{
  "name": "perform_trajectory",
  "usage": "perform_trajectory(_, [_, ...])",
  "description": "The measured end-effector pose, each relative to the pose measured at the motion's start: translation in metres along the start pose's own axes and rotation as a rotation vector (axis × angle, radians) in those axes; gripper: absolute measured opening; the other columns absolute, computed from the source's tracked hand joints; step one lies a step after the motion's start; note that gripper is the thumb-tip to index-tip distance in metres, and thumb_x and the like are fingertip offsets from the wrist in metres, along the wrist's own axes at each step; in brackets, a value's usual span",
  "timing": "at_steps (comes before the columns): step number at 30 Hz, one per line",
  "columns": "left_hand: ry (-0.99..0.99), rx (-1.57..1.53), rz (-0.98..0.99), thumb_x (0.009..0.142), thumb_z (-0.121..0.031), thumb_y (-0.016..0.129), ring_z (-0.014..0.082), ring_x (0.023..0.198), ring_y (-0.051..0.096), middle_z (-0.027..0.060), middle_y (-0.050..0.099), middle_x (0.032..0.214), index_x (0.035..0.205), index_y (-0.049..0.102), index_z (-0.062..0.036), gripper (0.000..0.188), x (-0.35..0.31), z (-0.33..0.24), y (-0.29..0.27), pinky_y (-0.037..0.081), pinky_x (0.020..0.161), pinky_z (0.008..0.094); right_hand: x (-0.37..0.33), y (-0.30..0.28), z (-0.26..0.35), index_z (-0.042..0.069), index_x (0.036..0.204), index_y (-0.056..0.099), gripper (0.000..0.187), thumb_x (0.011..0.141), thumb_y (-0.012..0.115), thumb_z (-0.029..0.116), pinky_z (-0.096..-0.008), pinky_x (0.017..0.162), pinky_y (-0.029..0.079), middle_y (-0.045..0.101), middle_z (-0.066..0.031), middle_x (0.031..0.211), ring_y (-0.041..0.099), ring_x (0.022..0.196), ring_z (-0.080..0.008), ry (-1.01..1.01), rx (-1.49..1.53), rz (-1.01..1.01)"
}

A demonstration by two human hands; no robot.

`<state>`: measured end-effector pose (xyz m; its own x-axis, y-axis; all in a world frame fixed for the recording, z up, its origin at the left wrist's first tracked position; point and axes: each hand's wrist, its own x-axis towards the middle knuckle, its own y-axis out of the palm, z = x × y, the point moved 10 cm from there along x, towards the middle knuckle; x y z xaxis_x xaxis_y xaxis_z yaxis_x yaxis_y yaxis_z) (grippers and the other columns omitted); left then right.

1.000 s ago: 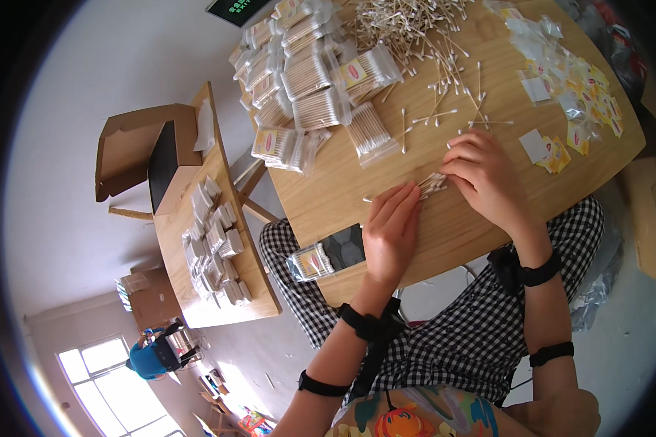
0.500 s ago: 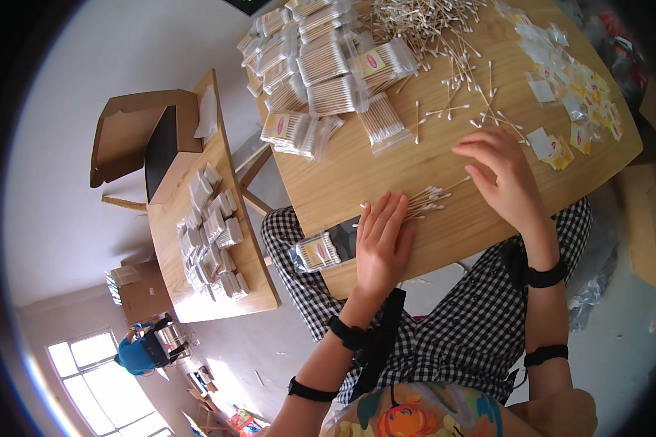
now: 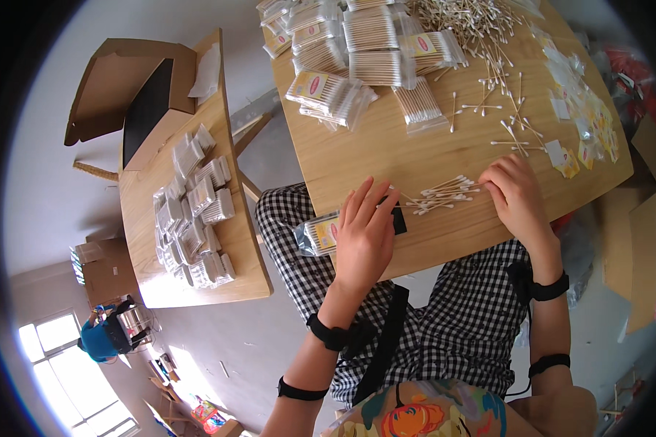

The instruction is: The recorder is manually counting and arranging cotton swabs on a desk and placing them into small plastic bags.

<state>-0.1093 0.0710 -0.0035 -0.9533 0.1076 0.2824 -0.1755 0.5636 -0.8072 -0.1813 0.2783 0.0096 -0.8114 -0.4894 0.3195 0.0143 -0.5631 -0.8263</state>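
From afar I count one pack (image 3: 319,234) beside the left hand (image 3: 363,237), its fingers spread; the right hand (image 3: 516,195) curls at one bunch of swabs (image 3: 444,195) (whether gripping any, I cannot tell) between the hands on the table (image 3: 386,156).

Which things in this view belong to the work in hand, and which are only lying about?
Belonging, apparently: swab bunch near right hand; swab pack by left hand; swab heap; yellow cards.
Lying about, apparently: open carton; far carton; white sheet.
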Motion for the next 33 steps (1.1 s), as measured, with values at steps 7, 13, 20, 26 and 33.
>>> perform_trajectory(7, [0.057, -0.047, -0.074, 0.075, -0.001, 0.078, 0.0320, 0.112, 0.060, 0.0061, 0.067, 0.106, 0.097, 0.073, -0.0053, 0.023, 0.015, 0.004, -0.003, 0.048, 0.095, 0.0447, 0.002, 0.007, 0.002, 0.003, 0.086, 0.056, 0.010, 0.085, 0.062, -0.005, -0.0407, 0.082, 0.046, 0.057, -0.0093, 0.087, 0.055, 0.090, -0.0298, -0.004, -0.075, 0.082])
perform_trajectory(13, [0.043, -0.050, -0.042, 0.072, -0.003, 0.080, 0.0296, 0.102, 0.057, 0.0048, 0.063, 0.096, 0.087, 0.068, -0.0071, 0.019, 0.020, 0.010, -0.005, 0.046, 0.090, 0.0432, -0.002, 0.008, -0.005, 0.002, 0.090, 0.054, 0.009, 0.087, 0.058, -0.006, -0.0418, 0.082, 0.046, 0.057, -0.0111, 0.090, 0.055, 0.092, -0.0316, 0.042, -0.121, 0.141])
perform_trajectory(20, [0.066, 0.038, 0.030, 0.074, -0.004, 0.079, 0.0295, 0.103, 0.055, 0.0057, 0.061, 0.096, 0.089, 0.065, -0.0071, 0.021, 0.020, 0.006, 0.002, 0.043, 0.093, 0.0435, -0.010, -0.005, -0.016, 0.003, 0.092, 0.053, 0.008, 0.089, 0.056, -0.005, -0.0428, 0.082, 0.046, 0.057, -0.0125, 0.091, 0.056, 0.094, -0.0331, 0.095, -0.123, 0.082])
perform_trajectory(26, [0.082, 0.070, 0.035, 0.076, -0.004, 0.077, 0.0285, 0.102, 0.056, 0.0055, 0.062, 0.095, 0.090, 0.064, -0.0071, 0.019, 0.013, 0.006, -0.002, 0.042, 0.093, 0.0429, -0.014, -0.011, 0.004, 0.003, 0.091, 0.054, 0.009, 0.088, 0.058, -0.004, -0.0425, 0.082, 0.046, 0.057, -0.0121, 0.089, 0.056, 0.093, -0.0332, 0.084, -0.105, 0.069])
perform_trajectory(33, [0.103, 0.102, 0.030, 0.077, -0.003, 0.076, 0.0262, 0.093, 0.058, 0.0034, 0.064, 0.086, 0.089, 0.064, -0.0085, 0.017, 0.008, 0.005, -0.013, 0.040, 0.090, 0.0407, -0.025, 0.030, 0.074, 0.005, 0.088, 0.058, 0.010, 0.081, 0.063, 0.001, -0.0401, 0.084, 0.051, 0.059, -0.0090, 0.089, 0.058, 0.092, -0.0272, -0.148, -0.081, 0.181])
